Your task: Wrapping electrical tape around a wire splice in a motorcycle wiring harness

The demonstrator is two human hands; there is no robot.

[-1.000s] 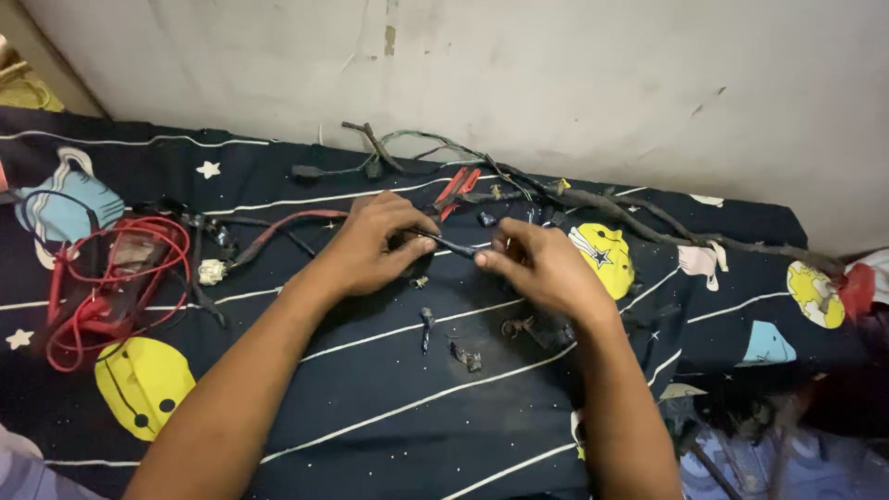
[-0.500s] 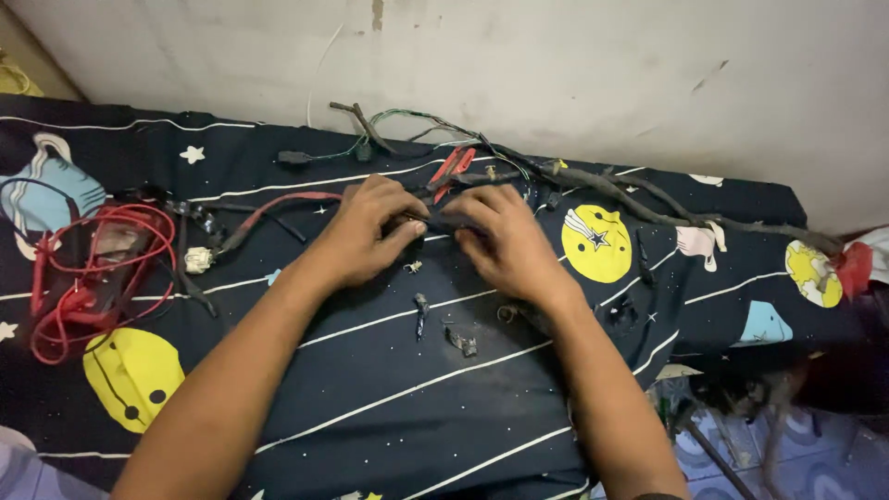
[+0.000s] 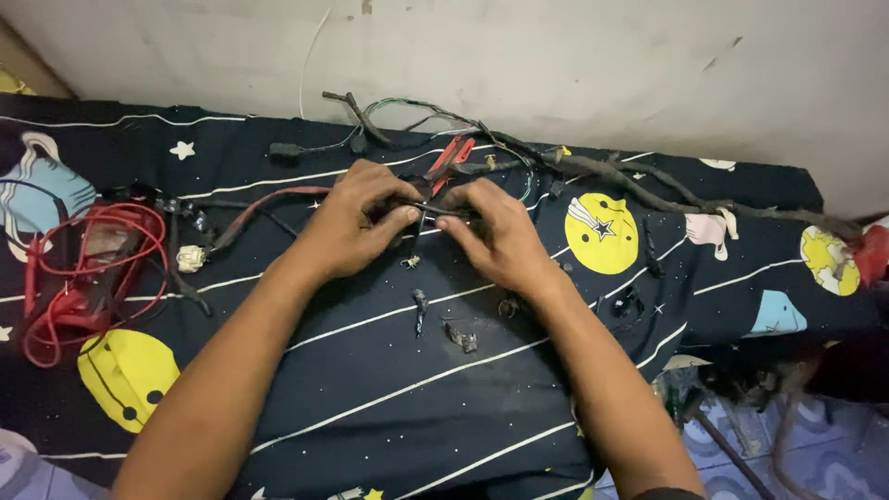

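We've got both hands on a thin black wire piece (image 3: 428, 211), held just above the space-print sheet (image 3: 389, 389) in front of the wiring harness (image 3: 593, 171). Left hand (image 3: 350, 227) pinches its left end, right hand (image 3: 495, 236) pinches the right, fingers of both closed on it. Risks as we judge them: pulling unevenly could snap it or let it slip; small loose bits (image 3: 460, 338) below could get lost on the dark fabric; red pliers (image 3: 447, 159) lie just behind the knuckles

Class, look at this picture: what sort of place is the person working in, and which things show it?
Probably a home room used for makeshift wiring repairs: a bed sheet with a cartoon space print, a taped wire harness, and red test leads.
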